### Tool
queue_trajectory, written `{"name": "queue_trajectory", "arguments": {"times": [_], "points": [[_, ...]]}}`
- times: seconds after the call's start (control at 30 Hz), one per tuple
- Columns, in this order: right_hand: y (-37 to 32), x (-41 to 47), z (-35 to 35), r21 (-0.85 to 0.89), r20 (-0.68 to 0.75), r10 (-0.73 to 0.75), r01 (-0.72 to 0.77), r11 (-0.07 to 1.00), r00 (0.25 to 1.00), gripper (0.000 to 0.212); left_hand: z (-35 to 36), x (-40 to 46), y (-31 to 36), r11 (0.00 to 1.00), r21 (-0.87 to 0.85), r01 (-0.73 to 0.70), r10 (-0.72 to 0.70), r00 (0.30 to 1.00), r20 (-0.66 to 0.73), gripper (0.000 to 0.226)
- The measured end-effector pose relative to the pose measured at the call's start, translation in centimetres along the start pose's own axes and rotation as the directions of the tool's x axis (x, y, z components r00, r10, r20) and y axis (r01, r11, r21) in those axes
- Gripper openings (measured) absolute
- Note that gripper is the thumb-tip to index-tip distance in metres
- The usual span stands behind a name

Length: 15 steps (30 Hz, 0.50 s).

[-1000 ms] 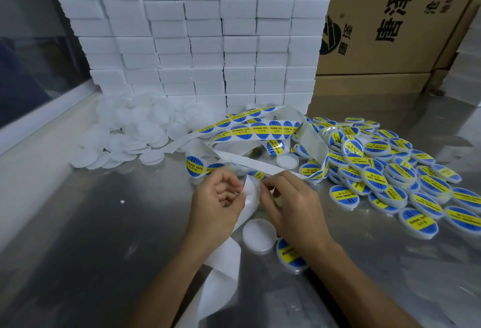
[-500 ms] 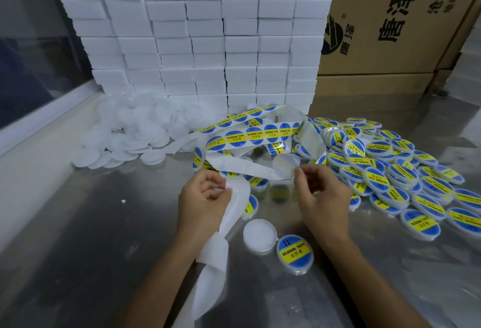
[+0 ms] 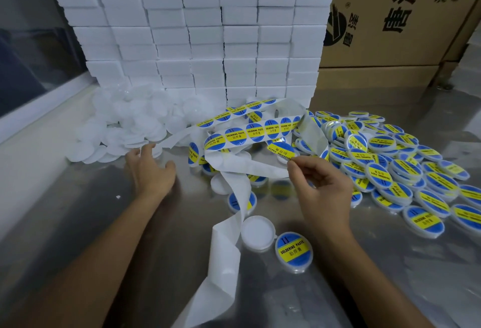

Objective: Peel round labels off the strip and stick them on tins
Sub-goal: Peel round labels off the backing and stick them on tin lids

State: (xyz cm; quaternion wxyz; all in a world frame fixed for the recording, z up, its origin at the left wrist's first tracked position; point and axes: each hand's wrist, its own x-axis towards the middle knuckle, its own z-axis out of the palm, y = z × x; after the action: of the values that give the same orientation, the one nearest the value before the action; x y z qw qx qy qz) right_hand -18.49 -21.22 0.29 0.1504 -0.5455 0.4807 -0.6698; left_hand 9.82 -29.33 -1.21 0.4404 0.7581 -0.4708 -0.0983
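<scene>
The right hand pinches a peeled blue-and-yellow round paper label just above the white backing strip; the left hand, fingers spread (seemingly empty), reaches the heap of plain white round tins left of it; keep the label's sticky face untouched, centre it, press flat.

My left hand and right hand are both bare: no gloves, no rings, no watch or band at either wrist. My forearms are bare too, with no sleeve reaching anywhere along them as far as the bottom edge of the view, so whatever I wear on top ends above that. My nails are short and plain. Taking the white backing strip as landmark, one forearm shows on each side of it.
</scene>
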Motion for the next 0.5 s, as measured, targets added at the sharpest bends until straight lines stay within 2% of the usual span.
{"name": "queue_trajectory", "arguments": {"times": [0.17,0.3,0.4,0.5], "points": [[0.2,0.2,-0.1,-0.001,0.002,-0.015,0.015,1.0,1.0,0.014,0.6,2.9,-0.4,0.981,0.185,0.055,-0.059,0.998,0.013,0.059],[0.4,0.3,-0.2,0.002,0.008,0.005,-0.005,1.0,1.0,0.017,1.2,4.2,-0.8,0.96,0.267,0.086,-0.08,0.996,-0.034,0.051],[0.4,0.4,-0.3,0.006,0.01,0.039,-0.039,0.999,0.999,0.013,1.5,4.7,-1.1,0.962,0.253,0.106,-0.092,0.994,-0.066,0.043],[0.3,0.4,-0.4,0.001,0.019,0.062,-0.062,0.998,0.998,0.015,1.3,4.7,-1.3,0.983,0.139,0.123,-0.113,0.99,-0.08,0.037]]}}
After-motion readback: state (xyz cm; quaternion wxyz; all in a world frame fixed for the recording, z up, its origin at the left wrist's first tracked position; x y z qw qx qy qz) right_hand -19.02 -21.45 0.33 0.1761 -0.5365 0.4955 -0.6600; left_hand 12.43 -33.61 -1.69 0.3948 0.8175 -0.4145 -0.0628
